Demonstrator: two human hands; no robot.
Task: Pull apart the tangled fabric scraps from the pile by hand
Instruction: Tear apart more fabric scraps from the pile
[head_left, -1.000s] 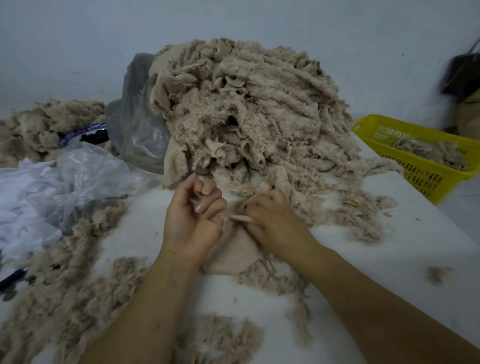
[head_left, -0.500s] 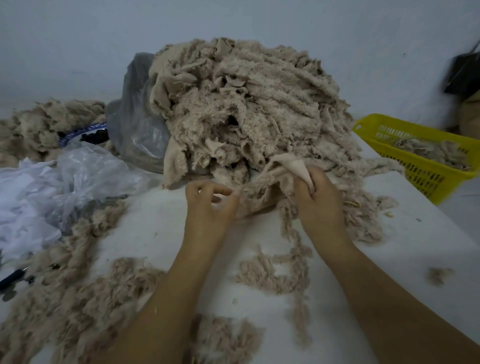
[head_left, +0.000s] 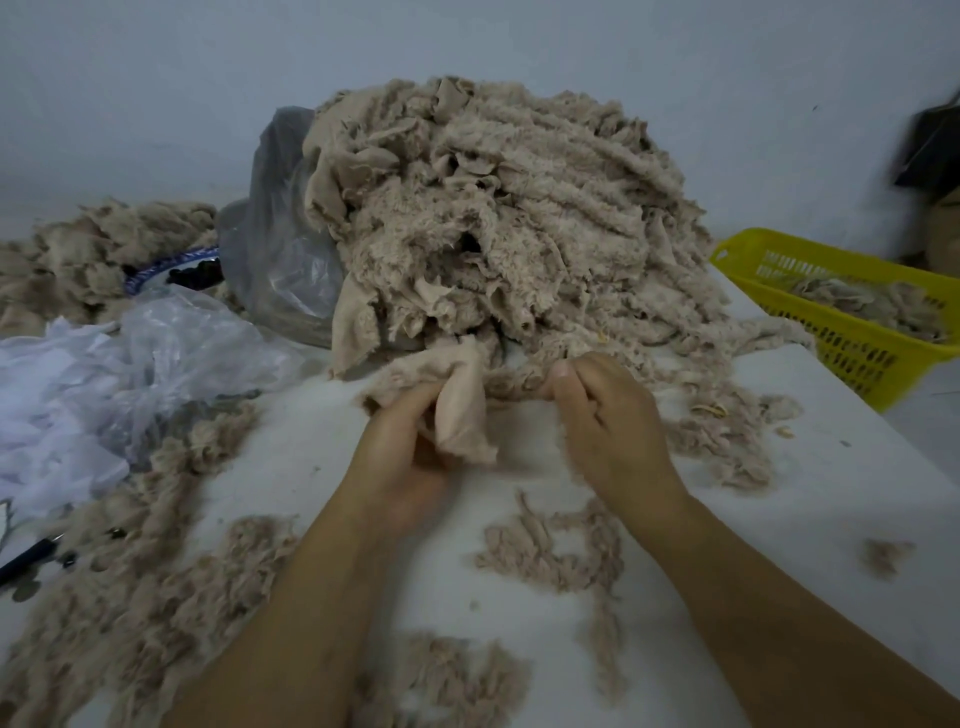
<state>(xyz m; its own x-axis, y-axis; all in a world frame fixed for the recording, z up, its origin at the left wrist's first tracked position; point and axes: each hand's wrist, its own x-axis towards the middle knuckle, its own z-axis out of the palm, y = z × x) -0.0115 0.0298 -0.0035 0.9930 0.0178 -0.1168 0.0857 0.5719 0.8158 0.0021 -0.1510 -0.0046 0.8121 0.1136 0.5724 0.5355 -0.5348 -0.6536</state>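
A tall pile of tangled beige fleece scraps (head_left: 519, 208) stands at the middle back of the white table (head_left: 831, 493). At its front foot, my left hand (head_left: 400, 457) grips a smooth beige fabric scrap (head_left: 460, 410) whose flap hangs over my fingers. My right hand (head_left: 608, 421) pinches a fuzzy strip (head_left: 511, 382) that runs from the scrap to the pile's base. Both hands are close together, just in front of the pile.
Loose fleece bits lie around my arms and in a band at the left (head_left: 130, 597). Clear plastic bags (head_left: 156, 364) and a grey bag (head_left: 275, 249) sit left. A yellow basket (head_left: 852, 343) with scraps stands at the right edge. A pen (head_left: 26, 558) lies far left.
My left hand has taken hold of the smooth scrap and pulled it down toward me. My right hand moved down from the pile and now pinches the strip beside it.
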